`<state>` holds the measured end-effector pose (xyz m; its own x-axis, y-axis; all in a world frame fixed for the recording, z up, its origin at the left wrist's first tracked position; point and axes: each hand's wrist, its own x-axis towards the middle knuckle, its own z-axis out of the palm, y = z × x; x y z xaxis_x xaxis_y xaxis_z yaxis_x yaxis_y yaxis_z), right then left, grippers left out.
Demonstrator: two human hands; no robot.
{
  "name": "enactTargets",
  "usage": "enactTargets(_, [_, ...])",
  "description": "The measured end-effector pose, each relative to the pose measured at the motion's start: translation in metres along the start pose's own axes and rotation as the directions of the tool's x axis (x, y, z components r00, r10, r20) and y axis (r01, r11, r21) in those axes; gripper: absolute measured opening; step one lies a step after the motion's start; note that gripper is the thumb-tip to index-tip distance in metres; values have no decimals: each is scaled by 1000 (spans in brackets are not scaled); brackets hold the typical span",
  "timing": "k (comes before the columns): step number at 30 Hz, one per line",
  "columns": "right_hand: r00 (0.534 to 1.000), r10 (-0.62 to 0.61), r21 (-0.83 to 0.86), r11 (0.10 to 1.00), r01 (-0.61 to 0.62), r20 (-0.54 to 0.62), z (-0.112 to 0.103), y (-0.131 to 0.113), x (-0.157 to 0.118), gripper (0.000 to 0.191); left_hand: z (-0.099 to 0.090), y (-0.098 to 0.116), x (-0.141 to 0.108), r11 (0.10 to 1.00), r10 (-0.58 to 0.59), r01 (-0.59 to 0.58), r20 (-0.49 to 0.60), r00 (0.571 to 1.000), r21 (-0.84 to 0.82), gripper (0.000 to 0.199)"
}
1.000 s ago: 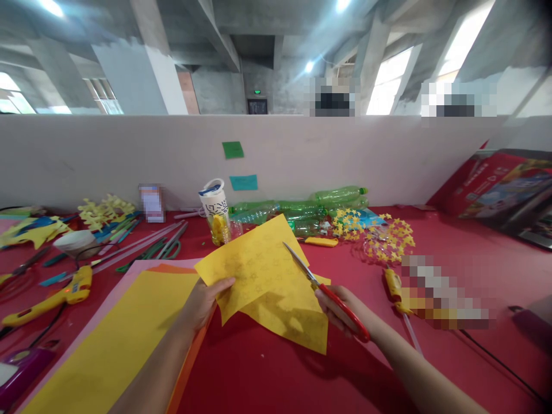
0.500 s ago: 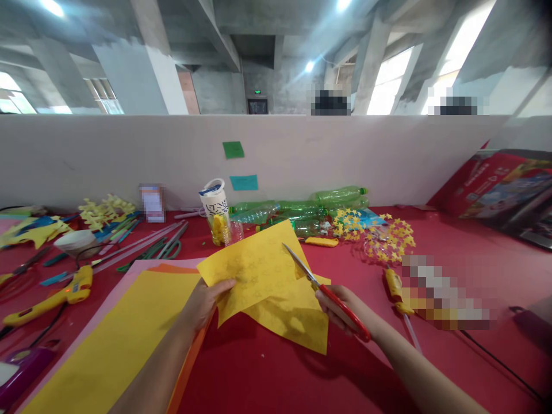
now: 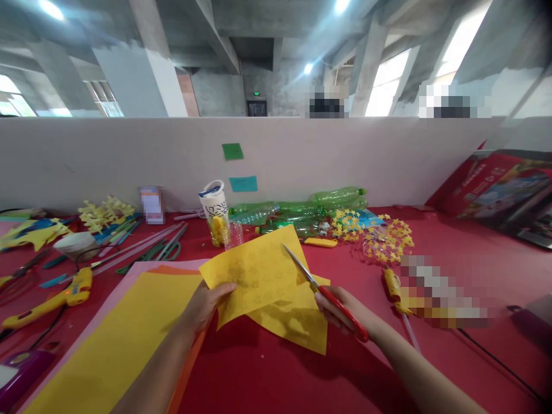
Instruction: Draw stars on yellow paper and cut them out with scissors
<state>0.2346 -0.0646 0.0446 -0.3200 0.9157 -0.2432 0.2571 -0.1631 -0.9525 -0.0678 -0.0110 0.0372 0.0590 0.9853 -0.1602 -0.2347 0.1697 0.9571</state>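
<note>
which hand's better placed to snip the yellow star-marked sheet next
Right, I'd say: the right hand holds the red-handled scissors, blades at the right edge of the yellow star-marked sheet; the left hand grips its left side.

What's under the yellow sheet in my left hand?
Below the yellow sheet, a lower yellow piece shows over the red table; whether the two join, I can't tell. What both cover is hidden.
</note>
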Motion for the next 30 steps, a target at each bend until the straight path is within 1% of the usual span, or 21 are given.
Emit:
enactTargets(8, [996,84,0,996,-84,-24,-2,-5,0,42,1,3,-1,1000,-12,12,-33,999,-3,36])
enactTargets(12, [998,54,-8,998,-54,-19,-4,-6,0,42,1,3,0,999,-15,14,-28,999,-33,32])
enactTargets(17, [999,49,-4,999,-49,4,-5,-6,-2,45,2,4,0,1000,-21,21,-58,998,-7,32])
enactTargets(20, [1000,21,-11,1000,-21,19,-3,-4,-3,44,6,6,-3,1000,-24,25,-63,998,3,31])
enactTargets(23, [1000,14,-11,1000,-14,8,0,-2,-2,45,11,6,-6,1000,-14,14,-70,997,10,31])
enactTargets(26, [1000,23,13,1000,-22,-7,3,-2,-1,45,12,3,-6,1000,-17,18,-57,998,2,30])
enactTargets(30, [998,51,51,997,-50,-29,5,-2,1,45,7,-4,-2,999,-43,43,-8,999,-22,30])
